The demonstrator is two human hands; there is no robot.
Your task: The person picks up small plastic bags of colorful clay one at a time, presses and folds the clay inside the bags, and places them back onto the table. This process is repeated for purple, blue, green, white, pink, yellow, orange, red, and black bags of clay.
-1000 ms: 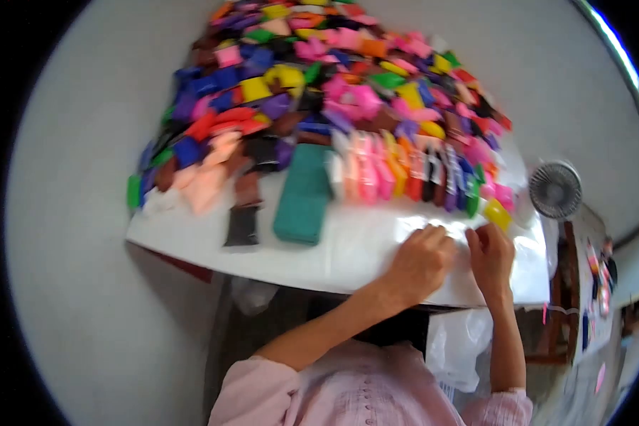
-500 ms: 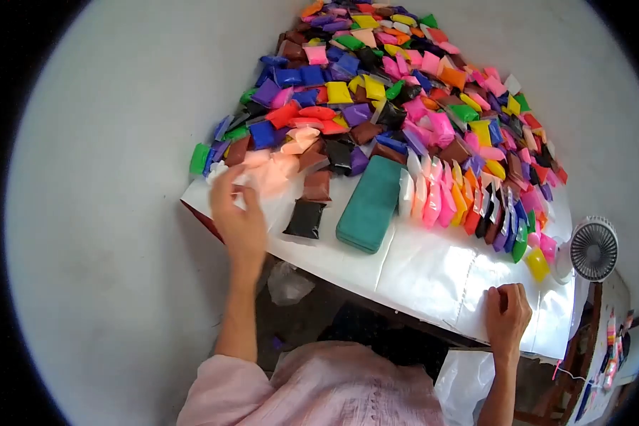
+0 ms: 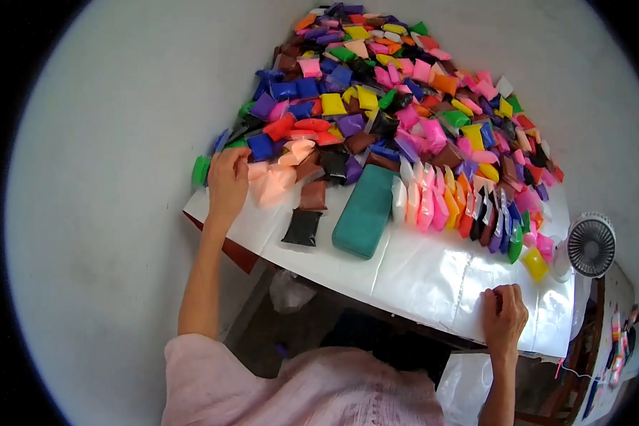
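Observation:
My left hand [image 3: 228, 181] reaches to the left end of the heap, its fingers curled downward among the packets beside the peach packets [image 3: 273, 183]. Whatever lies under its fingertips is hidden. My right hand [image 3: 505, 316] rests loosely curled on the white sheet [image 3: 426, 277] near the front edge, with nothing visible in it. Between the hands stand a green case [image 3: 366, 213] and a row of upright packets [image 3: 447, 202] in many colours. A black packet [image 3: 302, 227] and a brown packet [image 3: 313, 195] lie left of the case.
A large heap of coloured packets [image 3: 366, 99] covers the back of the table against the wall. A small white fan [image 3: 591, 245] stands at the right, with a yellow packet [image 3: 535, 263] beside it. Below the table edge lies a clear plastic bag [image 3: 290, 291].
My left hand has moved up and slightly left, from in front of the peach packets to the heap's left end. My right hand stays in place.

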